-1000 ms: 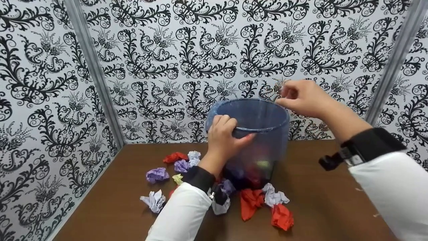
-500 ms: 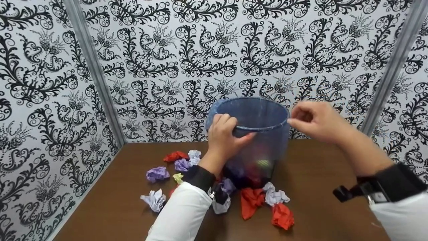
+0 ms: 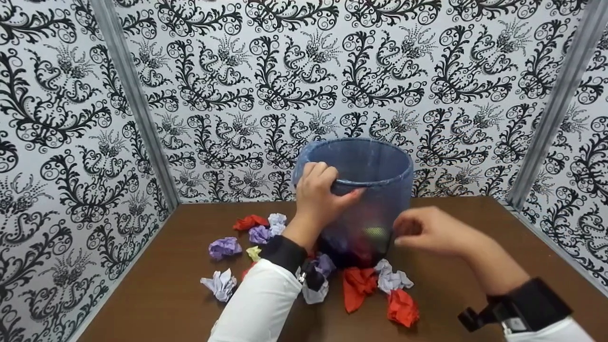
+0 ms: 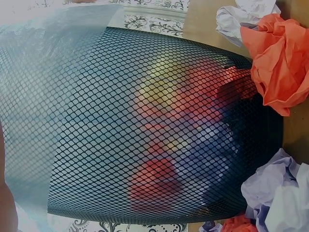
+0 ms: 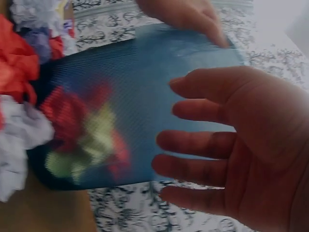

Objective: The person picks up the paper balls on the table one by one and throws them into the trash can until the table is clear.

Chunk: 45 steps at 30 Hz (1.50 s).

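Observation:
A black mesh wastebasket point(image 3: 351, 237) stands on the table, lined with a bluish see-through bag point(image 3: 401, 192) folded over its rim. Crumpled red, yellow and dark paper inside shows through the mesh point(image 4: 96, 130) in the left wrist view. My left hand point(image 3: 319, 190) grips the near-left rim, fingers over the edge and thumb along the outside. Beside the basket's lower right side is my right hand point(image 3: 430, 230), holding nothing. Its fingers are spread and slightly bent in the right wrist view. Two red paper balls point(image 3: 403, 308) and a white paper ball point(image 3: 392, 277) lie before the basket.
More crumpled paper lies left of the basket: a red ball point(image 3: 250, 222), a purple ball point(image 3: 225, 248), a white ball point(image 3: 220, 285) and a small yellow piece point(image 3: 253, 253). The brown table point(image 3: 456, 304) meets a patterned wall point(image 3: 228, 142) behind.
My right hand has come down from above the basket's right rim to beside its lower right side. My left hand and the paper balls have stayed in place.

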Each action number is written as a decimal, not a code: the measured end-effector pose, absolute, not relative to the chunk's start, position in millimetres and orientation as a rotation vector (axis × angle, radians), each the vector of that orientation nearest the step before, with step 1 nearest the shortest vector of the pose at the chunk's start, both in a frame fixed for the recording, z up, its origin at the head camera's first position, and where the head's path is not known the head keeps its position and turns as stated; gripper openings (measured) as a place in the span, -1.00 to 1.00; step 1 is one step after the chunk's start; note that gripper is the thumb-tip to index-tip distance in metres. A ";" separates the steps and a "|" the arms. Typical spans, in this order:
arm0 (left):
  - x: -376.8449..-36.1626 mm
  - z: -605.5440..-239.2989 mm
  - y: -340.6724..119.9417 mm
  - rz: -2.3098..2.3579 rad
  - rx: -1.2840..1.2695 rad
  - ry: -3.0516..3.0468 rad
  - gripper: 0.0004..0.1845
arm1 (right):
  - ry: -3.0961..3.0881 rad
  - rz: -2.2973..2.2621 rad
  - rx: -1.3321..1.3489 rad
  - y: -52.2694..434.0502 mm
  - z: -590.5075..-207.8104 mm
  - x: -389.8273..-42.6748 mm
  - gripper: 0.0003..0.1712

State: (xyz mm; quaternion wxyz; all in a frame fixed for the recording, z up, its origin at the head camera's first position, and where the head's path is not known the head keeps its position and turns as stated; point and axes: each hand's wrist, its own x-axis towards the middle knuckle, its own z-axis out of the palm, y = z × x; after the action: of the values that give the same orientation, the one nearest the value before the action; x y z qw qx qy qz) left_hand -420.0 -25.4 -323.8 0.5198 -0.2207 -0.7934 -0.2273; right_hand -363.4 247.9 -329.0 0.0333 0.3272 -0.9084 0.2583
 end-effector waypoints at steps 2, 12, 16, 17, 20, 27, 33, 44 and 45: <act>-420.3 -324.2 -25.4 -0.544 -0.531 -1.900 -0.36 | -2.839 0.824 1.020 245.7 -343.0 -365.4 -0.59; -419.2 -325.6 -25.0 -0.555 -0.540 -1.911 -0.36 | -2.939 0.757 1.075 237.1 -393.5 -370.5 -0.48; -419.2 -325.2 -24.7 -0.555 -0.546 -1.910 -0.37 | -2.909 0.767 1.099 237.3 -403.4 -372.8 -0.53; -419.3 -325.1 -24.6 -0.554 -0.547 -1.911 -0.37 | -2.909 0.784 1.094 237.4 -405.1 -373.1 -0.55; -419.7 -324.5 -24.4 -0.548 -0.551 -1.906 -0.38 | -2.903 0.847 1.093 237.2 -409.1 -373.3 -0.57; -420.1 -323.5 -24.2 -0.551 -0.541 -1.877 -0.36 | -2.896 0.997 1.086 236.8 -414.7 -375.1 -0.56; -420.0 -324.3 -24.2 -0.552 -0.553 -1.893 -0.36 | -2.895 0.999 1.047 238.2 -421.1 -376.7 -0.52; -419.7 -324.6 -25.4 -0.566 -0.553 -1.904 -0.36 | -2.865 0.879 1.058 237.9 -428.3 -377.8 -0.54; -419.8 -324.8 -25.0 -0.567 -0.553 -1.904 -0.36 | -2.855 0.867 1.069 238.4 -429.0 -377.8 -0.54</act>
State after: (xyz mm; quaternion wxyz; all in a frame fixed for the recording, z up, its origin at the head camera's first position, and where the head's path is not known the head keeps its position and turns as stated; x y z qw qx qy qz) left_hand -419.8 -25.0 -324.8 0.5138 -0.2301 -0.7922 -0.2357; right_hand -377.8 238.4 -429.0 -0.0140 0.3374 -0.9007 0.2734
